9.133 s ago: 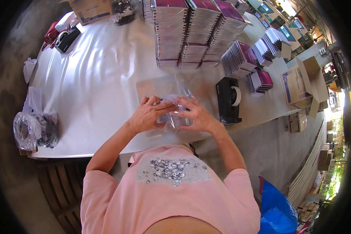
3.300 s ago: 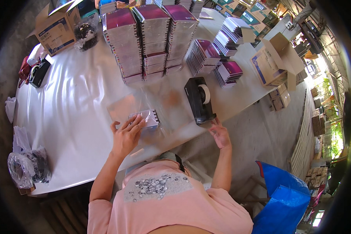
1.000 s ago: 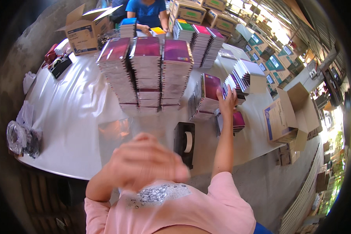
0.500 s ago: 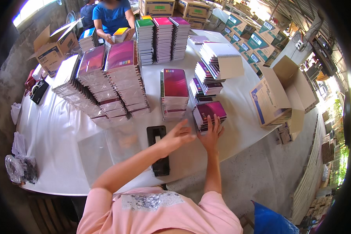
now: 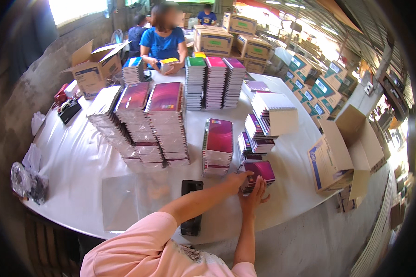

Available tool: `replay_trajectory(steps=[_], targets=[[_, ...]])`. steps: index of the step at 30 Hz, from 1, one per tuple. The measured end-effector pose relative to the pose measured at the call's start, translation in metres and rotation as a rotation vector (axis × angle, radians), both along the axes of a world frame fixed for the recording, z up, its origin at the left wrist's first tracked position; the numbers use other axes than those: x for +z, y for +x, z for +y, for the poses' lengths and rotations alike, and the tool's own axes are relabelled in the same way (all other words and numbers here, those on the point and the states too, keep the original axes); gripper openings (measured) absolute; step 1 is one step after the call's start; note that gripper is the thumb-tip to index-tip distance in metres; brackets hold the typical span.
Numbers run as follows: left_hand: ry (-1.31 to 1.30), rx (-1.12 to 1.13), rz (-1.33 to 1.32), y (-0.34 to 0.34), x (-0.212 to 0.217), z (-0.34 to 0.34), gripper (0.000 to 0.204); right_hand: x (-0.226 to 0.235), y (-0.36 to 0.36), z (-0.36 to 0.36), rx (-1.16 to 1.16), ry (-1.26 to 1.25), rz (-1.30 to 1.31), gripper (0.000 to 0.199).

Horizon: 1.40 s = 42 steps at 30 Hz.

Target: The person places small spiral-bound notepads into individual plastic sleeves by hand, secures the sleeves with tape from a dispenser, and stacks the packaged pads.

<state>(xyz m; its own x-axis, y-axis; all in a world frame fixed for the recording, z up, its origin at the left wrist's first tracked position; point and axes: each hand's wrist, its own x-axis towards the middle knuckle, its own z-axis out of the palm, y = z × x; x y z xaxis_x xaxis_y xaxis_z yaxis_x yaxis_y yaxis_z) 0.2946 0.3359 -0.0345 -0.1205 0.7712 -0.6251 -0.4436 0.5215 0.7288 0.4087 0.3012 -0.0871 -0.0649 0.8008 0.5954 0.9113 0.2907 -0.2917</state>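
Note:
A short stack of purple spiral notebooks point(image 5: 265, 170) lies near the table's right front edge. My left hand point(image 5: 239, 181) reaches across to its left side, the thumb over the top cover and the other fingers mostly hidden. At the near edge my right hand point(image 5: 253, 196) grips the same stack, fingers up against the cover. Just left of it stands a taller stack of purple notebooks point(image 5: 218, 138). Under my left forearm lies a black tape dispenser point(image 5: 192, 187), partly covered by the arm. Clear plastic sheets point(image 5: 120, 198) lie flat to its left.
Tall plastic-wrapped notebook stacks point(image 5: 164, 124) stand left of centre; more notebook piles point(image 5: 205, 85) stand behind. Loose notebooks point(image 5: 259, 131) lean beyond my hands. An open carton point(image 5: 333, 161) sits off the table's right edge. Across the white table point(image 5: 74, 171), a person point(image 5: 164, 44) holds a yellow-topped stack.
My left hand has moved right, from above the tape dispenser onto the short notebook stack. My right hand stays at that stack. The whole view has tilted up, showing more of the room.

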Motion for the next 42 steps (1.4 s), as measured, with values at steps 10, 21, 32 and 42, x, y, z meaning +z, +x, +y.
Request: replay_trajectory(steps=[10,21,32,42], targets=[[0.235,-0.154,-0.065,0.006,0.024,-0.035,0.046,0.012,0.024,-0.002,0.004,0.480,-0.059,0.068],[1.220,-0.110,0.976,-0.148,0.124,-0.248,0.135,0.161,-0.039,-0.119,0.866,0.305,0.604,0.033],[0.894,0.302,0.723,-0.255,-0.021,-0.370,0.101,0.023,-0.240,-0.221,1.249,-0.858,0.946,0.075],[0.579,0.367,0.693,-0.256,-0.063,-0.378,0.108,-0.014,-0.260,-0.223,1.217,-1.098,0.749,0.096]])
